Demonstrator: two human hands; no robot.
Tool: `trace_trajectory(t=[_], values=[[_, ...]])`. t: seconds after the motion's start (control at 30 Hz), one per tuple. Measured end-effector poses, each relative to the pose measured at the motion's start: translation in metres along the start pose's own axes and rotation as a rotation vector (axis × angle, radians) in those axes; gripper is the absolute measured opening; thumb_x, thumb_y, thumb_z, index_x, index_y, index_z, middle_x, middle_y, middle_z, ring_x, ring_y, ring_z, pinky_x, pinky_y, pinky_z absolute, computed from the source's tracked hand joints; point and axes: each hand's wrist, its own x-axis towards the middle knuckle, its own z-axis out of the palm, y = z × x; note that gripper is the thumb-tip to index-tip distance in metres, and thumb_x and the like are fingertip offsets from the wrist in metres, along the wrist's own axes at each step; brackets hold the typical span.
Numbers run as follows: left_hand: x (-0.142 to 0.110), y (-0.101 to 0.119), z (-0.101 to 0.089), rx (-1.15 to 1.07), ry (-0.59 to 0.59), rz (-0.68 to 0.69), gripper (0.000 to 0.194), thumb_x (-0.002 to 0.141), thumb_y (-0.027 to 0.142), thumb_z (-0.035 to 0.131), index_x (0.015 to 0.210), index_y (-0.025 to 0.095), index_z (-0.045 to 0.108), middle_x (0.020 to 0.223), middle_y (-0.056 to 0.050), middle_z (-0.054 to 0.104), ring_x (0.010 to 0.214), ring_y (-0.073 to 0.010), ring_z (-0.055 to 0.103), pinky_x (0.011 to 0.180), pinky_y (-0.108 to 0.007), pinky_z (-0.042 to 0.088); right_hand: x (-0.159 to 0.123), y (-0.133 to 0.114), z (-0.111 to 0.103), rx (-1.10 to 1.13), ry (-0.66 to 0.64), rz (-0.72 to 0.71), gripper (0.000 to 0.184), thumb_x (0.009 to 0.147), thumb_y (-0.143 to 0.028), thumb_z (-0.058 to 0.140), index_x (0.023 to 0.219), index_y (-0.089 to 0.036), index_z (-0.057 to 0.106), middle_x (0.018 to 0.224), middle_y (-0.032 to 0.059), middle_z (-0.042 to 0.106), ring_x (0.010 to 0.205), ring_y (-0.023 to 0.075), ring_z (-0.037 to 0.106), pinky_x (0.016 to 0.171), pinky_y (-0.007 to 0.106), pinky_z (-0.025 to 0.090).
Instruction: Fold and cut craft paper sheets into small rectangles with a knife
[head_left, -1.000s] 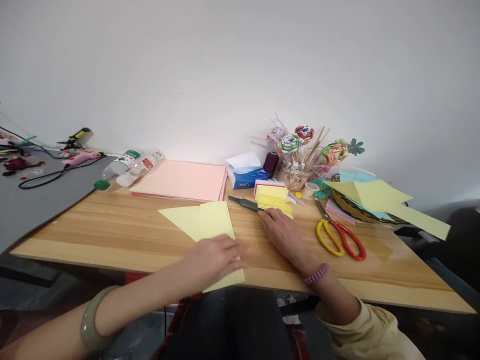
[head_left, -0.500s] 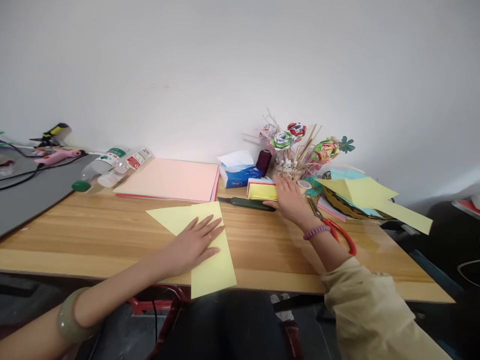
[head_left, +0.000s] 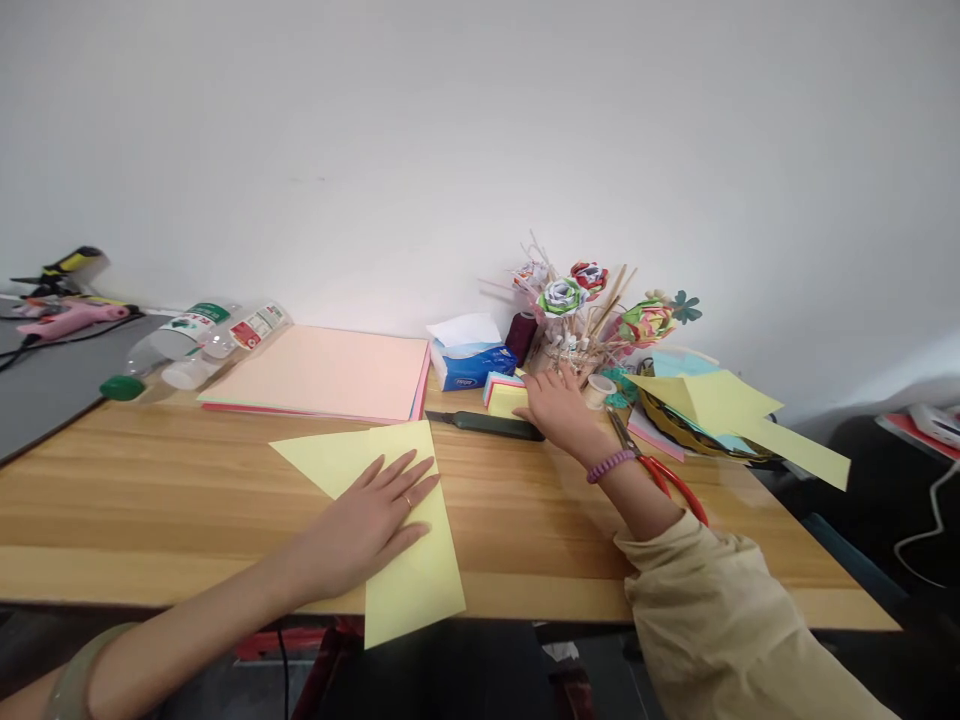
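My left hand (head_left: 367,515) lies flat with fingers spread on a folded pale yellow sheet of paper (head_left: 409,560) near the table's front edge. My right hand (head_left: 555,408) reaches to the back of the table and rests on a small stack of coloured note paper (head_left: 501,393), fingers over its right side. Just in front of that stack, a dark green utility knife (head_left: 484,424) is lying on the wood. Red-and-yellow scissors (head_left: 667,475) lie partly under my right forearm.
A pink stack of large paper (head_left: 322,372) lies at the back left, with plastic bottles (head_left: 199,340) beside it. A blue tissue pack (head_left: 472,360), a jar of paper flowers (head_left: 581,320) and a basket with yellow sheets (head_left: 720,410) stand at the back right. Glue guns (head_left: 64,315) lie far left.
My right hand moved from near the knife up onto the note paper stack. My left hand opened flat on the yellow sheet. The view shifted a little to the right.
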Motion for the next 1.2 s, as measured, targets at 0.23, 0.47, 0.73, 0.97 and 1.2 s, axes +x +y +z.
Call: trace_trajectory(t=[0.23,0.47,0.73,0.97,1.2], values=[[0.001,0.003,-0.003,0.023,0.003,0.003,0.053,0.097,0.049,0.027,0.143,0.023,0.029,0.149,-0.006,0.027,0.138,-0.0253,0.021,0.109,-0.049,0.025,-0.024,0.0,-0.01,-0.004,-0.006,0.123,0.035,0.089,-0.034,0.055,0.119,-0.017,0.052,0.117,0.0074,0.056,0.097,0.0191,0.058,0.08,0.04,0.05],[0.002,0.002,0.0,0.041,0.032,0.02,0.052,0.096,0.048,0.028,0.141,0.022,0.034,0.147,-0.006,0.03,0.137,-0.0267,0.024,0.108,-0.051,0.028,-0.07,0.057,-0.018,-0.015,-0.078,0.256,0.035,0.089,-0.035,0.055,0.119,-0.017,0.052,0.115,0.0071,0.056,0.094,0.0182,0.059,0.077,0.038,0.051],[0.0,-0.001,0.005,0.049,0.081,0.039,0.051,0.096,0.048,0.031,0.141,0.024,0.032,0.147,-0.006,0.031,0.137,-0.0266,0.026,0.107,-0.051,0.029,-0.084,0.051,0.008,0.038,-0.056,0.241,0.04,0.088,-0.038,0.055,0.123,-0.019,0.051,0.129,0.0088,0.05,0.113,0.0242,0.051,0.093,0.049,0.041],[0.001,-0.001,0.004,0.039,0.06,0.035,0.052,0.096,0.048,0.029,0.142,0.024,0.031,0.148,-0.006,0.029,0.137,-0.026,0.024,0.108,-0.049,0.028,-0.074,0.001,-0.014,0.111,0.032,0.209,0.037,0.091,-0.034,0.049,0.125,-0.018,0.049,0.129,0.0096,0.051,0.115,0.023,0.051,0.096,0.047,0.04],[-0.001,0.002,0.003,0.043,0.042,-0.031,0.051,0.094,0.052,0.03,0.14,0.029,0.034,0.146,-0.003,0.034,0.137,-0.0328,0.023,0.103,-0.061,0.027,-0.035,-0.061,-0.005,0.124,-0.019,0.04,0.035,0.088,-0.035,0.055,0.119,-0.018,0.052,0.12,0.0075,0.055,0.1,0.0199,0.057,0.083,0.042,0.049]])
